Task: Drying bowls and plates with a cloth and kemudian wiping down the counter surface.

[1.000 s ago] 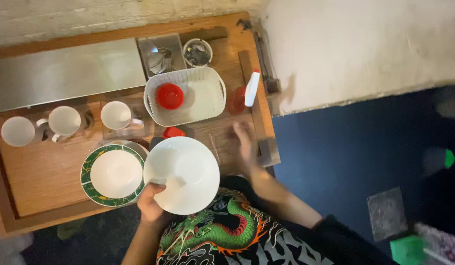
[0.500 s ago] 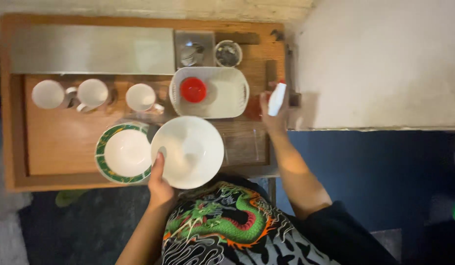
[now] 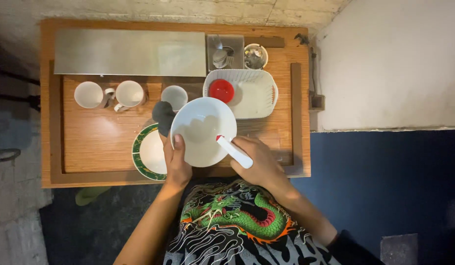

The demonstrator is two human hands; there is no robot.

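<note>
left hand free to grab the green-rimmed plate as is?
Probably not: the left hand is gripping the rim of the white bowl, so it is occupied. The green-rimmed plate lies right beside it, partly tucked under the bowl, which overlaps its right edge.

Left hand (image 3: 177, 162): bare, no ring, watch or glove visible; forearm uncovered down to the near frame edge. Right hand (image 3: 259, 164): bare, no ring or glove; forearm bare up to a dark sleeve edge at the near right. Torso: black shirt printed with a green dragon, scaled body, orange-red flame trim, curling white line work around it, pattern running across the chest. Nails short, unpainted as far as can be told. No other clothing in view.
</note>
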